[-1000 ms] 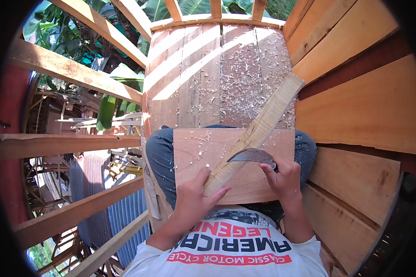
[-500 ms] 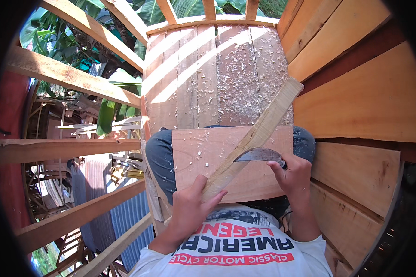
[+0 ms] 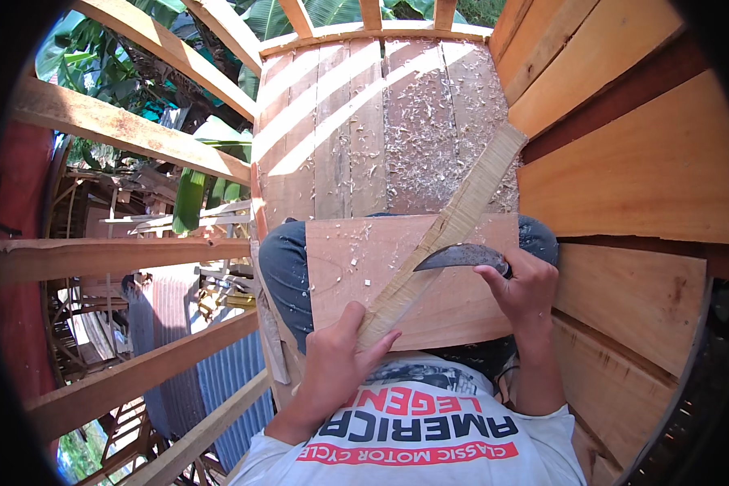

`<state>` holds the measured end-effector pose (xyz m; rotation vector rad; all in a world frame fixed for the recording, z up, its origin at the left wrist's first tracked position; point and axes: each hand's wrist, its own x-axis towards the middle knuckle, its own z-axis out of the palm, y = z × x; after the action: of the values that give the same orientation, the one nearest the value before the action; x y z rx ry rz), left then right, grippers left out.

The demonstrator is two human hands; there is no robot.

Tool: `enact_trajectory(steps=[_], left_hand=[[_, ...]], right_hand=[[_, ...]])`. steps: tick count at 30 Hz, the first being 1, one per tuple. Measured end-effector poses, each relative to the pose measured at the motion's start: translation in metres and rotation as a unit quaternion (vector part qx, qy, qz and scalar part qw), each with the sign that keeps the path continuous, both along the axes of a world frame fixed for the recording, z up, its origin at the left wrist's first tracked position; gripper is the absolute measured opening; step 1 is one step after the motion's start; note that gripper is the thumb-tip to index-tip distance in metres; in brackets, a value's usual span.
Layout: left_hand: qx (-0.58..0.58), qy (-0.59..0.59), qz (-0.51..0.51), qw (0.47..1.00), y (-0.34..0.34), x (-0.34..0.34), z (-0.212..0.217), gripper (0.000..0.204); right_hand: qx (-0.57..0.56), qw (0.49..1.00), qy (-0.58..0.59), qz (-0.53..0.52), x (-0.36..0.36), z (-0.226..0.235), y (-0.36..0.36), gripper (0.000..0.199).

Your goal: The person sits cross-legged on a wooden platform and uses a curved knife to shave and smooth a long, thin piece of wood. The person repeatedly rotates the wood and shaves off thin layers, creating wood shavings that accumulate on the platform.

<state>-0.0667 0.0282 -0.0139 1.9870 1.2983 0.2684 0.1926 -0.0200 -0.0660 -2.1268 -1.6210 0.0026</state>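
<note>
A long, pale wooden strip (image 3: 471, 191) slants across a flat board (image 3: 340, 283) that rests on my lap. My left hand (image 3: 342, 350) is closed round the near end of the strip, with the thumb along one side. In my right hand (image 3: 523, 285) is a knife with a dark curved blade (image 3: 457, 257); my fingers wrap its handle, which is mostly hidden. The blade's tip lies over the middle of the strip, pointing left. Whether the edge bites into the wood I cannot tell. A few small chips lie on the board.
Wood shavings (image 3: 425, 121) cover much of the plank floor (image 3: 332, 121) ahead. Plank walls (image 3: 624, 170) close in on the right. Spaced wooden rails (image 3: 130, 251) run along the left, with a corrugated metal roof (image 3: 227, 381) below and leaves beyond.
My right hand and the knife have shifted slightly right, and the blade's face has turned darker to view. The strip's far end has moved a little left and toward the wall's near side.
</note>
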Motion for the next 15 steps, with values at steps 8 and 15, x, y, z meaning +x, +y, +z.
enact_trajectory(steps=[8,15], left_hand=[[-0.024,0.012,0.037,0.999,0.000,-0.010,-0.001,0.041],[-0.055,0.031,0.037,0.997,-0.002,-0.022,0.001,0.041]], right_hand=[[-0.016,1.000,0.008,0.015,-0.008,-0.005,0.013,0.059],[0.028,0.987,0.102,-0.124,0.017,-0.006,0.025,0.059]])
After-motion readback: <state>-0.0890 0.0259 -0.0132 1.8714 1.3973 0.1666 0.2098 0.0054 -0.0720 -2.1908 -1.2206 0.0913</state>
